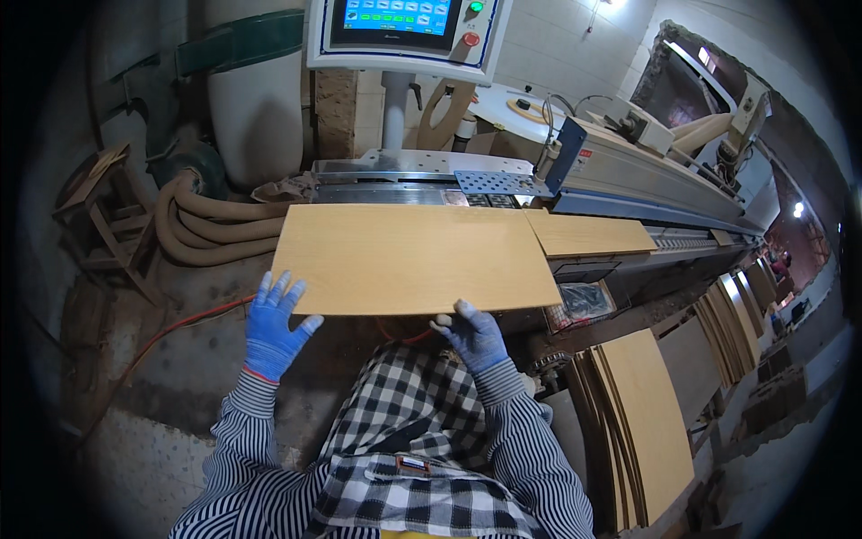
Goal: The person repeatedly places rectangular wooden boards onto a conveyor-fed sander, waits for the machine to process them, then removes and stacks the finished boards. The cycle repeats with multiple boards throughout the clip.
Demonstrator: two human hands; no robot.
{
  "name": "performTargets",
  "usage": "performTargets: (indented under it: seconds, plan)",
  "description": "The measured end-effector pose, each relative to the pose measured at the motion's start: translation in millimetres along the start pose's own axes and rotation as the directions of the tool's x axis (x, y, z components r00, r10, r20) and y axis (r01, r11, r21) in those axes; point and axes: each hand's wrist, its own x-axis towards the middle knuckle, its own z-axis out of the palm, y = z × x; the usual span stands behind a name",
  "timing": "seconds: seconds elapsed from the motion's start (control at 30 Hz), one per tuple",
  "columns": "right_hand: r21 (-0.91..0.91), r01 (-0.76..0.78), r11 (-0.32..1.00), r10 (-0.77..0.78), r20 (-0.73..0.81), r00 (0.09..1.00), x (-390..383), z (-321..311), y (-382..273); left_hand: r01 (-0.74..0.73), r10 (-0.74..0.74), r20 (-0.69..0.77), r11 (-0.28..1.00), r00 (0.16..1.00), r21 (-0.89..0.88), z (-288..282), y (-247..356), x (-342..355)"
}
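A pale wood-grain board (pixel 413 259) lies lengthwise in front of me, its far edge against the machine. My left hand (pixel 277 331), in a blue glove with pale fingertips, is at the near left corner. Its fingers are stretched and spread against the corner, with the thumb apart below the near edge. Toward the right of that same edge, my right hand (pixel 476 340), gloved alike, grips the board between thumb and fingers. The fingers beneath are partly hidden. A second pale board (pixel 593 235) touches the right end of the first and lies along the machine.
A control panel (pixel 404 31) with a lit screen stands on a post behind the machine (pixel 664 171). Stacked boards (pixel 642 413) lean at my right. Ribbed hoses (pixel 220 229) and a wooden stool (pixel 108 225) are at left. A red hose (pixel 180 323) crosses the floor.
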Motion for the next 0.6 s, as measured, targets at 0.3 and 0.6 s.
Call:
performTargets:
  seconds: [0.3,0.6]
  plan:
    - [-0.872,0.180,0.455,-0.371,-0.002,0.929,-31.3,-54.1,-63.3,0.150,-0.151,0.024,0.988,0.988,0.037,30.5,-16.4,52.3]
    - [-0.528,-0.524,-0.668,-0.576,-0.079,0.814,-123.1,-187.1,-172.2,0.182,-0.186,0.117,0.982,0.976,0.042,38.1,-13.6,72.5]
